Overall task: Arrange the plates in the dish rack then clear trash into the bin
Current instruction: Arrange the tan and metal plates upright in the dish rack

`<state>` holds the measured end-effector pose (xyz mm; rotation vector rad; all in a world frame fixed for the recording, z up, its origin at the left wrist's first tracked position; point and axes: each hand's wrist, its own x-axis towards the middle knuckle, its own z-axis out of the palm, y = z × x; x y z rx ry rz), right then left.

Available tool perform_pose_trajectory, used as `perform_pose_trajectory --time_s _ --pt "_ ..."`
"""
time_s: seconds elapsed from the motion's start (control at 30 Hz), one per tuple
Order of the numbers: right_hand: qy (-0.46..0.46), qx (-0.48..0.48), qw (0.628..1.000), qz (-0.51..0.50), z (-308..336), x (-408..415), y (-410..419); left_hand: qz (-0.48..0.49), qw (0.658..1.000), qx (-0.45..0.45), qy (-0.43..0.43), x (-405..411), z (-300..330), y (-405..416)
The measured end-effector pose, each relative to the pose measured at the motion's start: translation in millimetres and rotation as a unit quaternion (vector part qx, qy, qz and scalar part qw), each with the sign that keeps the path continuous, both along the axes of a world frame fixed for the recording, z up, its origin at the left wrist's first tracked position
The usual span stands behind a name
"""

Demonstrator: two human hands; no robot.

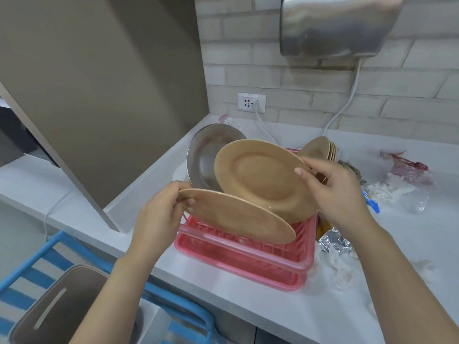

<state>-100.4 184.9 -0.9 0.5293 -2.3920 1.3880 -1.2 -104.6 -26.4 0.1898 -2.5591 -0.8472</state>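
A pink plastic dish rack (244,259) stands on the white counter. My left hand (164,209) grips the left rim of a tan plate (238,216) held nearly flat over the rack. My right hand (332,187) pinches the right rim of a second tan plate (260,175), tilted up with its lower edge in the rack. Behind it a steel plate (206,155) leans upright. A few more tan plates (320,148) stand at the rack's far right. Trash lies to the right: crumpled foil (334,240), white tissue (342,269), clear plastic (414,199) and a red wrapper (409,166).
A grey bin with a slotted lid (54,306) sits on the floor at lower left, beside a blue frame (173,301). A wall socket (251,102) with a white cable and a steel hand dryer (340,26) are on the brick wall. A brown panel (99,95) borders the counter's left.
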Motion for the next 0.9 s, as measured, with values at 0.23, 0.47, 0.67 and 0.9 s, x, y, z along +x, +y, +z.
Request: perform_pose_trajectory --time_s 0.23,0.47,0.67,0.9 --pt "0.043 -0.072 0.996 0.022 8.5 11.8 -5.0 -0.031 0.999 0.011 -0.012 -1.7 -15.8 6.3" --pt "0.08 -0.117 0.989 0.046 17.3 37.5 -8.0 -0.066 0.993 0.094 -0.013 3.3 -21.0 3.0" --pt "0.086 -0.077 0.992 0.057 2.8 49.5 -8.3 -0.06 0.99 0.12 -0.042 11.2 -30.2 -4.8" --pt "0.114 0.0 0.992 0.055 -9.7 49.9 -9.0 -0.062 0.99 0.112 -0.06 11.3 -31.9 -6.7"
